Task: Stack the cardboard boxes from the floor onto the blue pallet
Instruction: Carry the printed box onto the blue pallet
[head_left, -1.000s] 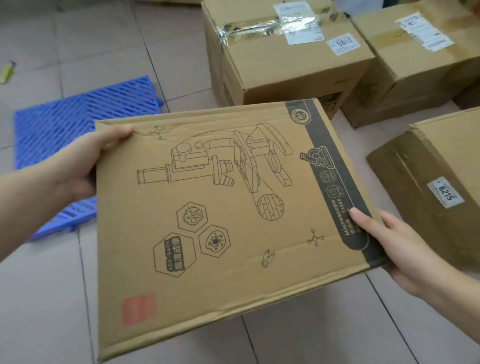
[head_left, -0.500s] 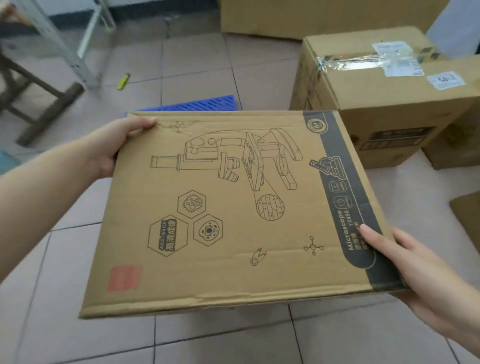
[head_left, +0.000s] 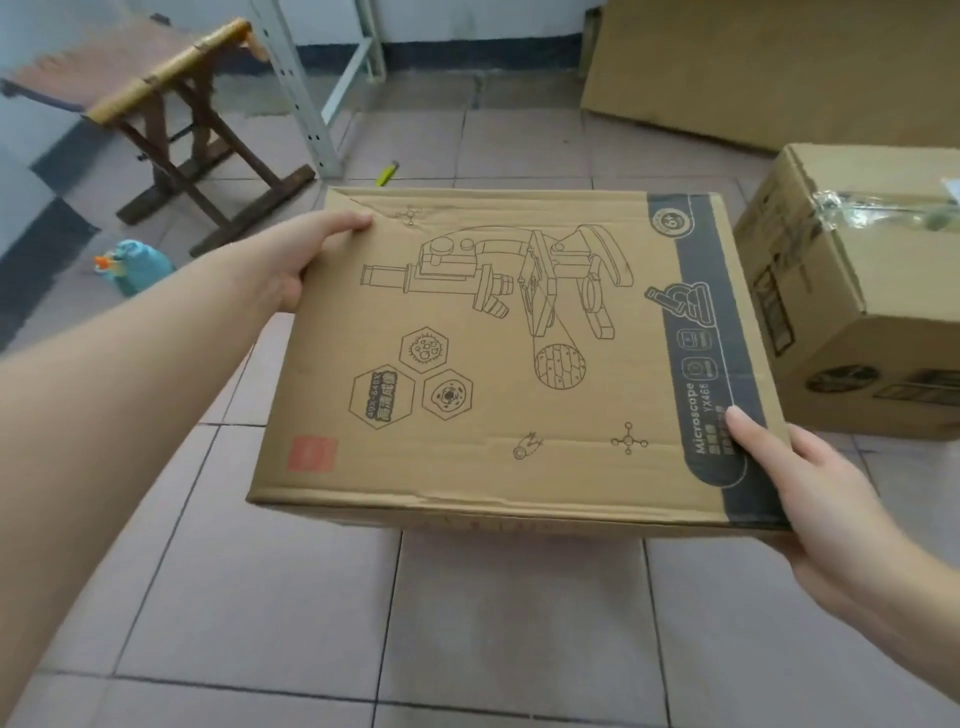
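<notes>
1. Head view showed you holding one flat cardboard box in the air above the tiled floor, its broad printed face turned up, with a microscope drawing and a dark band reading "Microscope" along its right edge.
2. Your left hand gripped the far left corner of the box: the thumb lay on the top face, and the other fingers were hidden under the edge.
3. Your right hand clamped the near right corner, with its thumb pressed flat on the dark band and the rest of the hand wrapped beneath the box.
4. Both hands were closed on the box, not spread.
5. A larger taped cardboard box stood on the floor just to the right of the held one.
6. A wooden stool stood at the far left, a teal bag lay near it, and a small yellow item lay on the floor beyond the box.
7. No blue pallet showed in your view.
</notes>
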